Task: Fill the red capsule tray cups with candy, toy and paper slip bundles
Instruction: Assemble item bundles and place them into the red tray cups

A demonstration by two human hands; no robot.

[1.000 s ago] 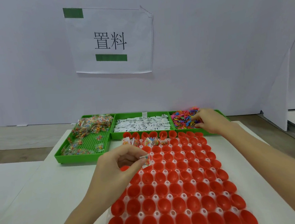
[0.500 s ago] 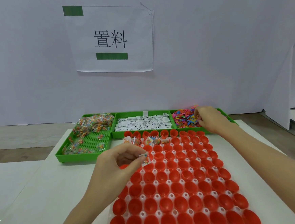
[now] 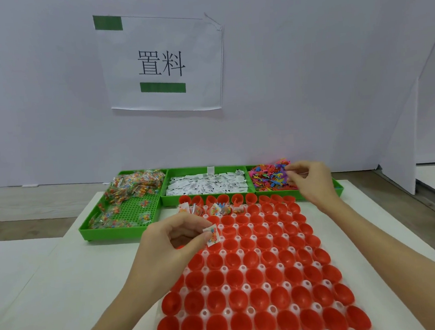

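Being pinched by its edge between thumb and forefinger of the left hand (image 3: 165,247): a candy packet (image 3: 212,234), hovering over the left side of the red tray (image 3: 258,273), near its far rows. Judging the packet light, thin and crinkly, probably slick, so best taken by a sealed edge, not squeezed flat. Sitting already in a few cups of the far rows: filled bundles (image 3: 216,208); most cups lying bare. Reaching into the toy bin (image 3: 338,190) with the right hand (image 3: 308,181), fingertips curling together over the small bright toys (image 3: 269,177); whether one is caught, impossible to tell. Toys looking stiff, tiny, featherweight, calling for a fingertip pinch. Lying between, in the middle bin: slips (image 3: 207,185), flimsy, apt to cling in pairs. Waiting at left: more candy (image 3: 132,186)
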